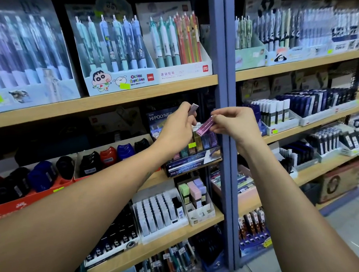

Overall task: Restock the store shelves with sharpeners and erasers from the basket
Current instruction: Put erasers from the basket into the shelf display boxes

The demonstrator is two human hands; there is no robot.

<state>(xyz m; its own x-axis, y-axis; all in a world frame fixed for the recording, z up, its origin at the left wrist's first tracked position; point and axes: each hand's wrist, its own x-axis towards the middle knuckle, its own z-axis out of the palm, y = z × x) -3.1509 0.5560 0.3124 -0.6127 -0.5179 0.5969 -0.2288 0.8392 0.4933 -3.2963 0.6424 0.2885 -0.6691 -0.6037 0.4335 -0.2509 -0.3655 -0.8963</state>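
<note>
Both hands hover just above the dark tiered display box [193,156] of slim erasers. The right hand [233,122] pinches a slim magenta eraser case [204,126], its long axis tilted, lower end aimed down-left at the box. The left hand [177,128] holds a pale lilac eraser case [193,108] higher up. Right grip looks nearer the slots; a short drop should seat it.

Left hand [179,126] pinches a pale eraser [193,109], right hand [232,122] a purple eraser [204,126], above the eraser display box [193,158].
</note>
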